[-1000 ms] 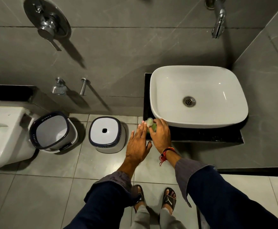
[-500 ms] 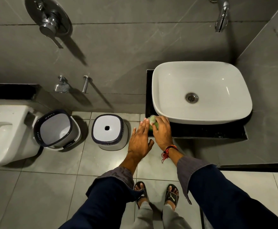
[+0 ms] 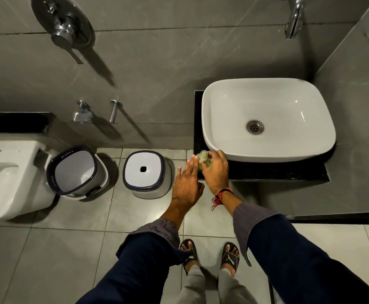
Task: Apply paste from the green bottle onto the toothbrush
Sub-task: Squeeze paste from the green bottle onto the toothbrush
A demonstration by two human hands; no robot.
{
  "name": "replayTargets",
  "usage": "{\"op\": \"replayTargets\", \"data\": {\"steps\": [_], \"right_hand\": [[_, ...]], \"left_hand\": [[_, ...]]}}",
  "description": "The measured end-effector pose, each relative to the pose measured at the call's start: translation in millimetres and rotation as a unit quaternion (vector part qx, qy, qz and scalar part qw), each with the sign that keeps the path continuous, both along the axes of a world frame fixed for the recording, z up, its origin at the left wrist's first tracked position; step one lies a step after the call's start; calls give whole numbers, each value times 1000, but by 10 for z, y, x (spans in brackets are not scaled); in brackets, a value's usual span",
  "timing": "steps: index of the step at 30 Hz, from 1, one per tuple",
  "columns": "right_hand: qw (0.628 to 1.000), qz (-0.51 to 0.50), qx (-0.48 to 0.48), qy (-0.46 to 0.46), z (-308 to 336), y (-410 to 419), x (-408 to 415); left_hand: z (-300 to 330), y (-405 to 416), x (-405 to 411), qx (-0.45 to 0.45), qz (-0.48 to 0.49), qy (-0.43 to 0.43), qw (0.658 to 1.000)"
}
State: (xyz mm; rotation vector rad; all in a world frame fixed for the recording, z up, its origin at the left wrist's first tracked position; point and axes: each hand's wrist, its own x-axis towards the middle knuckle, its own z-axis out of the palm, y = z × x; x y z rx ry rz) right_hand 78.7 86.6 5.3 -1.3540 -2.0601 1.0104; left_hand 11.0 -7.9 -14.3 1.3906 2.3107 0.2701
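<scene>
Holding the green bottle w/ my right hand, fingers curled round it, thumb side near the pale cap. It sits at the near left corner of the dark counter, just by the white sink, touching or just above the counter, can't tell which. I think I grip it there so it stays put while the cap gets worked.

My left hand is flat and spread wide, holding nothing. Its fingertips are right by the bottle on the left, maybe touching, can't tell. I guess it's there to steady the bottle or help w/ the cap.

No toothbrush in view, so no paste on it yet. The task is at the start, I'd say. Next I need the cap off and a brush found.

Far left on the floor are a bin and a stool, well away from my hands. Not in the way.
</scene>
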Motion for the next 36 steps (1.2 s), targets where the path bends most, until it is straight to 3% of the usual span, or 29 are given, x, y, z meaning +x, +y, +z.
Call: {"op": "replayTargets", "data": {"steps": [6, 11, 17, 30, 36], "right_hand": [[998, 58, 8, -2, -23, 30, 83], [1000, 11, 6, 0, -1, 32, 39], [995, 95, 6, -19, 2, 61, 119], [997, 65, 17, -38, 26, 46, 77], [998, 59, -3, 2, 96, -25, 175]], "left_hand": [[5, -21, 10, 2, -5, 6, 1000], [-16, 7, 12, -1, 3, 13, 1000], [-34, 3, 27, 3, 8, 15, 1000], [-50, -2, 79, -11, 13, 21, 1000], [-78, -2, 101, 3, 25, 27, 999]]}}
